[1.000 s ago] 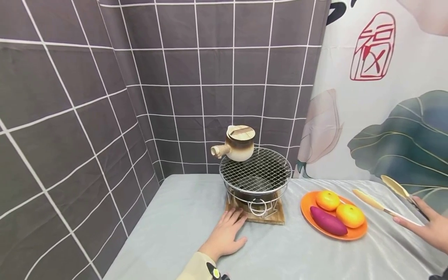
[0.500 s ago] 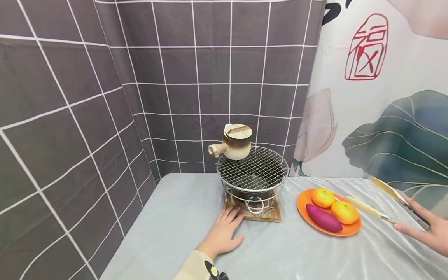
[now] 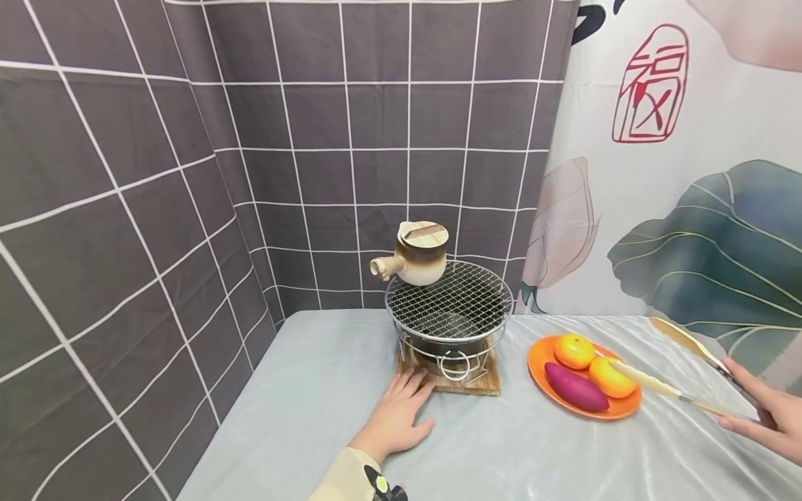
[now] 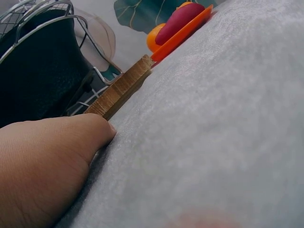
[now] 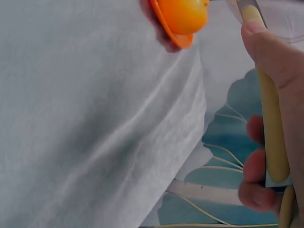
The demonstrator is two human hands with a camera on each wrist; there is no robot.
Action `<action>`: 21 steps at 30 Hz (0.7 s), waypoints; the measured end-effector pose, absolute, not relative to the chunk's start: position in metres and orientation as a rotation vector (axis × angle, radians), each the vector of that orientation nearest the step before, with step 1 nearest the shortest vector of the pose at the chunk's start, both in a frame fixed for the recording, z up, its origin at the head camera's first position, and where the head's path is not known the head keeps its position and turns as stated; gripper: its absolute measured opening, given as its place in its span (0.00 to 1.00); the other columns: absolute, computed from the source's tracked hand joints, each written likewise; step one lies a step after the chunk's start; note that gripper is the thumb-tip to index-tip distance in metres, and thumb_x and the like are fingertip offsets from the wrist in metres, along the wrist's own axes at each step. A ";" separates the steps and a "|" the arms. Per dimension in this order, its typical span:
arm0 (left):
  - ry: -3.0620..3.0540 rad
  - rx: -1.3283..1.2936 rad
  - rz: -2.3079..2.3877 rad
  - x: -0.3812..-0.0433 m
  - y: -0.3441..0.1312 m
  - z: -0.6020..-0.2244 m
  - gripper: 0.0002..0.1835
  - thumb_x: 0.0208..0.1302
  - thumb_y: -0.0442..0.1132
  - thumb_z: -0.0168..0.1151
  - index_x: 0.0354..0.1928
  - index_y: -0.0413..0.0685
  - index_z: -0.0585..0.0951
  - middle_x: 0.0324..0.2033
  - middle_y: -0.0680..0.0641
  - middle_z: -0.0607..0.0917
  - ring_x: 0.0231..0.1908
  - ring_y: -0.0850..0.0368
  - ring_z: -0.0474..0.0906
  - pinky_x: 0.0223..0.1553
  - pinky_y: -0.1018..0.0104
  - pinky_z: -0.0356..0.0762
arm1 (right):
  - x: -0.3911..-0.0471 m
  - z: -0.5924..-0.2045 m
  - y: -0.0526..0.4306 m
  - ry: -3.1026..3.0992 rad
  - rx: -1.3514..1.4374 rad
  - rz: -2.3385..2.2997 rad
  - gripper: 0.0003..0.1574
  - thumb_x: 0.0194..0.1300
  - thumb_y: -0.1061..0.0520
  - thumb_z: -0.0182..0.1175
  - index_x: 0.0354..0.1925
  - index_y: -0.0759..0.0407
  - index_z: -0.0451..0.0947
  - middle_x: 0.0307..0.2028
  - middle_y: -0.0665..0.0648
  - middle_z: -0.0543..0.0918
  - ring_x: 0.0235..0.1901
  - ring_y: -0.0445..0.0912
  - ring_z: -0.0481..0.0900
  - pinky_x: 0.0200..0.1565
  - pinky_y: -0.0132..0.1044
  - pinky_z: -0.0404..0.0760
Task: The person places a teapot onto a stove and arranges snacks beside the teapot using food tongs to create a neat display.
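My left hand point(image 3: 395, 421) lies with its fingers straight, fingertips on the near left corner of a wooden board point(image 3: 466, 385). In the left wrist view the thumb is beside the edge of that board point(image 4: 124, 85). On the right, my right hand point(image 3: 773, 417) holds a pair of spread tongs point(image 5: 271, 128) with pale yellow tips; its fingers curl round the handle in the right wrist view. The lower tip overlaps a mandarin point(image 3: 604, 383) on an orange plate point(image 3: 626, 405). Another mandarin point(image 3: 574, 351) and a purple sweet potato point(image 3: 576, 387) share the plate.
On the board stands a round grill stove with a wire mesh rack point(image 3: 464, 299). A lidded clay pot point(image 3: 422, 261) sits on the rack's back left, handle pointing left. A grey cloth point(image 3: 301, 417) covers the table; dark checked hangings point(image 3: 319, 174) rise behind and at left.
My right hand brings the tongs left, so the lower tip has gone from beside the plate to over the mandarin. The head view shifts slightly; my left hand stays at the board.
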State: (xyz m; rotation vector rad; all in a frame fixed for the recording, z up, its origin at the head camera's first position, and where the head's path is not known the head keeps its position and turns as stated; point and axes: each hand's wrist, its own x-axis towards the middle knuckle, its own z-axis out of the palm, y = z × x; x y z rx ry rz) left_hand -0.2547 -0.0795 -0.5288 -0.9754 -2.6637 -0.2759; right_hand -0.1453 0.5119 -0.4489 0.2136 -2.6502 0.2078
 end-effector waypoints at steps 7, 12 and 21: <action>-2.660 -0.975 -0.284 -0.256 -0.079 -0.530 0.37 0.65 0.57 0.58 0.74 0.53 0.69 0.74 0.47 0.66 0.75 0.45 0.57 0.74 0.47 0.54 | -0.136 -0.453 0.511 -2.577 0.269 0.129 0.75 0.51 0.39 0.76 0.82 0.48 0.39 0.13 0.44 0.60 0.12 0.29 0.52 0.15 0.28 0.57; -2.660 -0.972 -0.276 -0.257 -0.080 -0.531 0.37 0.65 0.57 0.58 0.75 0.53 0.68 0.74 0.47 0.66 0.75 0.46 0.57 0.75 0.47 0.54 | -0.137 -0.453 0.510 -2.489 0.324 0.191 0.75 0.44 0.39 0.79 0.81 0.50 0.49 0.10 0.49 0.71 0.11 0.24 0.54 0.13 0.25 0.57; -2.650 -0.982 -0.300 -0.255 -0.079 -0.528 0.36 0.65 0.56 0.59 0.73 0.51 0.70 0.73 0.46 0.68 0.74 0.44 0.59 0.73 0.45 0.57 | -0.135 -0.456 0.505 -2.702 0.155 0.113 0.79 0.47 0.41 0.79 0.81 0.49 0.37 0.33 0.78 0.82 0.12 0.36 0.63 0.18 0.29 0.65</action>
